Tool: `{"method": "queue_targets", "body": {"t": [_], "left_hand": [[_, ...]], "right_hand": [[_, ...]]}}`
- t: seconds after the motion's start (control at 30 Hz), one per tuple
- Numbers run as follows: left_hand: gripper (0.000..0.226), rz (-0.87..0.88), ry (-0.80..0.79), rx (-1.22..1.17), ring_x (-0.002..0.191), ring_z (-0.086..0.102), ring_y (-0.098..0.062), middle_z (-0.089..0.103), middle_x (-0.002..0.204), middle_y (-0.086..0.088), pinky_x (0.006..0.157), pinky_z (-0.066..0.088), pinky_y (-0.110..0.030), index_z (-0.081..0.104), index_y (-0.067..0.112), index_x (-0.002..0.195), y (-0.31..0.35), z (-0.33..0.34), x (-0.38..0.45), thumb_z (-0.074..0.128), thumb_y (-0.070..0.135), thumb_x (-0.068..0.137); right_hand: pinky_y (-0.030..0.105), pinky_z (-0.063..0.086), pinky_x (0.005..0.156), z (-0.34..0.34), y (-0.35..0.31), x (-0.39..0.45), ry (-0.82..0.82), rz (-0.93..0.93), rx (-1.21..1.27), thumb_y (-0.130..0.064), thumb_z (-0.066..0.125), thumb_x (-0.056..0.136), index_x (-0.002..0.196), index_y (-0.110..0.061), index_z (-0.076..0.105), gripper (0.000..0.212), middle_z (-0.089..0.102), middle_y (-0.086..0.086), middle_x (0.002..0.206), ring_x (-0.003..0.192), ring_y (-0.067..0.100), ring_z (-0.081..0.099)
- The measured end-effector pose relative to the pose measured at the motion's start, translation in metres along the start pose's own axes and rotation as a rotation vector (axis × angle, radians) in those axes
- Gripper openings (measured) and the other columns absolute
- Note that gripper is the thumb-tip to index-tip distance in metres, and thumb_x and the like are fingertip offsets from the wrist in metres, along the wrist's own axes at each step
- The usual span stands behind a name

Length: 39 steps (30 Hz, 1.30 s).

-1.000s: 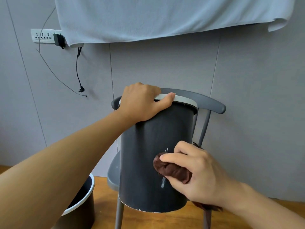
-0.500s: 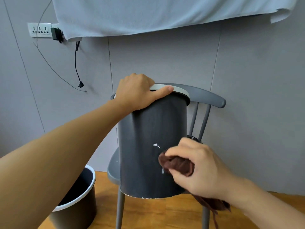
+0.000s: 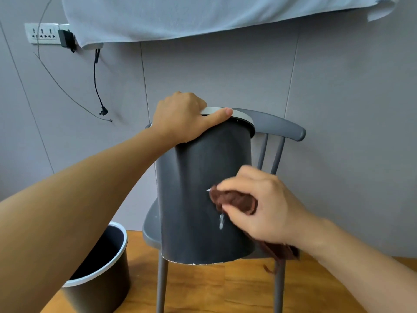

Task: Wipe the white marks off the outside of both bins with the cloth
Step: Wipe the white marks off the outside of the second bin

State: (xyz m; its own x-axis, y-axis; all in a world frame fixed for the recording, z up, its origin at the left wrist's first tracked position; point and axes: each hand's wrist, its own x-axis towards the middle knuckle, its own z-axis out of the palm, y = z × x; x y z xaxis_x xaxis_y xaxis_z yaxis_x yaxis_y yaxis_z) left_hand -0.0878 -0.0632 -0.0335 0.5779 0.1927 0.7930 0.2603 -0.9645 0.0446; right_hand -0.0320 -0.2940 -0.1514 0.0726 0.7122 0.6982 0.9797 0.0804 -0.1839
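A dark grey bin with a white rim stands tilted on a grey chair. My left hand grips its rim, thumb laid along the white edge. My right hand holds a brown cloth bunched against the bin's side. A small white mark shows just left of the cloth, and a white streak runs down below it. A second dark bin with a white rim stands on the floor at lower left, partly hidden by my left arm.
The chair stands on a wooden floor against a grey panelled wall. A pale sheet hangs along the top. A wall socket with a black plug and dangling cables is at upper left.
My right hand has moved the cloth upward over the bin's side, covering most of the upper white mark and uncovering the streak below it. The left hand keeps its hold on the rim.
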Motion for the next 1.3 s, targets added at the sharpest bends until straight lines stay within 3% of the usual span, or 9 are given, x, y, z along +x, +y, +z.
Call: {"method": "queue_targets", "body": {"t": [0.17, 0.37, 0.6, 0.73, 0.87, 1.0, 1.13, 1.2, 1.3], "left_hand": [[0.082, -0.011, 0.009, 0.001, 0.049, 0.037, -0.021, 0.033, 0.046, 0.001, 0.051, 0.022, -0.031, 0.026, 0.014, 0.054, 0.0, -0.001, -0.003, 0.036, 0.091, 0.079], [0.084, -0.011, 0.006, 0.015, 0.051, 0.041, -0.021, 0.038, 0.047, -0.001, 0.051, 0.024, -0.031, 0.03, 0.012, 0.053, -0.001, -0.003, -0.004, 0.034, 0.092, 0.079], [0.082, -0.033, 0.011, 0.015, 0.05, 0.039, -0.022, 0.034, 0.048, -0.001, 0.051, 0.023, -0.031, 0.027, 0.013, 0.055, -0.004, -0.003, -0.006, 0.036, 0.091, 0.08], [0.082, -0.037, 0.023, 0.014, 0.049, 0.038, -0.022, 0.035, 0.047, 0.0, 0.05, 0.022, -0.031, 0.027, 0.014, 0.053, 0.002, -0.004, -0.007, 0.037, 0.091, 0.08], [0.082, 0.002, 0.03, 0.032, 0.047, 0.037, -0.019, 0.035, 0.045, 0.0, 0.049, 0.02, -0.031, 0.027, 0.015, 0.052, 0.007, -0.003, -0.004, 0.034, 0.092, 0.079], [0.082, -0.012, 0.031, 0.024, 0.048, 0.036, -0.018, 0.033, 0.045, 0.001, 0.05, 0.019, -0.03, 0.026, 0.015, 0.051, 0.004, -0.002, -0.005, 0.035, 0.092, 0.078], [0.08, -0.02, 0.019, 0.027, 0.049, 0.038, -0.017, 0.035, 0.047, 0.001, 0.05, 0.021, -0.03, 0.029, 0.016, 0.051, 0.002, -0.004, -0.005, 0.035, 0.091, 0.08], [0.08, -0.021, 0.018, 0.041, 0.05, 0.038, -0.016, 0.036, 0.048, 0.001, 0.05, 0.021, -0.03, 0.029, 0.016, 0.052, 0.004, -0.006, -0.006, 0.037, 0.09, 0.081], [0.08, -0.028, 0.012, 0.05, 0.049, 0.038, -0.017, 0.037, 0.048, 0.0, 0.049, 0.021, -0.03, 0.03, 0.015, 0.052, 0.007, -0.006, -0.006, 0.037, 0.089, 0.082]], "right_hand": [[0.021, 0.054, 0.067, 0.003, -0.008, -0.031, -0.068, 0.01, 0.013, -0.042, 0.072, 0.088, 0.115, -0.041, 0.067, 0.028, 0.056, -0.022, 0.096, 0.085, 0.005, 0.063], [0.024, 0.055, 0.081, -0.012, -0.003, 0.006, 0.191, 0.127, -0.017, -0.036, 0.075, 0.09, 0.123, -0.028, 0.073, 0.034, 0.063, -0.012, 0.1, 0.093, 0.006, 0.064], [0.024, 0.049, 0.061, 0.015, -0.024, -0.046, -0.117, 0.022, 0.117, -0.028, 0.075, 0.085, 0.104, -0.031, 0.073, 0.02, 0.056, -0.017, 0.087, 0.075, 0.009, 0.061], [0.022, 0.051, 0.069, 0.002, -0.02, -0.012, 0.063, 0.017, 0.011, -0.03, 0.076, 0.089, 0.112, -0.027, 0.074, 0.024, 0.06, -0.012, 0.092, 0.08, 0.006, 0.06], [0.03, 0.054, 0.076, -0.008, -0.016, 0.031, 0.188, 0.061, -0.03, -0.032, 0.078, 0.09, 0.122, -0.027, 0.074, 0.033, 0.061, -0.004, 0.096, 0.085, 0.011, 0.062], [0.03, 0.054, 0.069, -0.002, -0.016, 0.009, 0.006, -0.001, 0.001, -0.028, 0.078, 0.089, 0.114, -0.027, 0.075, 0.026, 0.061, -0.01, 0.092, 0.08, 0.008, 0.062], [0.019, 0.052, 0.065, -0.001, -0.021, -0.027, -0.194, 0.006, 0.018, -0.04, 0.073, 0.088, 0.109, -0.038, 0.072, 0.021, 0.059, -0.019, 0.091, 0.082, 0.005, 0.063], [0.018, 0.052, 0.066, -0.007, -0.021, -0.018, -0.143, 0.019, 0.003, -0.044, 0.071, 0.088, 0.108, -0.039, 0.073, 0.021, 0.062, -0.019, 0.09, 0.083, 0.006, 0.065], [0.018, 0.051, 0.07, -0.016, -0.019, 0.014, 0.058, 0.019, -0.009, -0.042, 0.071, 0.09, 0.112, -0.035, 0.075, 0.024, 0.063, -0.016, 0.09, 0.082, 0.006, 0.064]]}}
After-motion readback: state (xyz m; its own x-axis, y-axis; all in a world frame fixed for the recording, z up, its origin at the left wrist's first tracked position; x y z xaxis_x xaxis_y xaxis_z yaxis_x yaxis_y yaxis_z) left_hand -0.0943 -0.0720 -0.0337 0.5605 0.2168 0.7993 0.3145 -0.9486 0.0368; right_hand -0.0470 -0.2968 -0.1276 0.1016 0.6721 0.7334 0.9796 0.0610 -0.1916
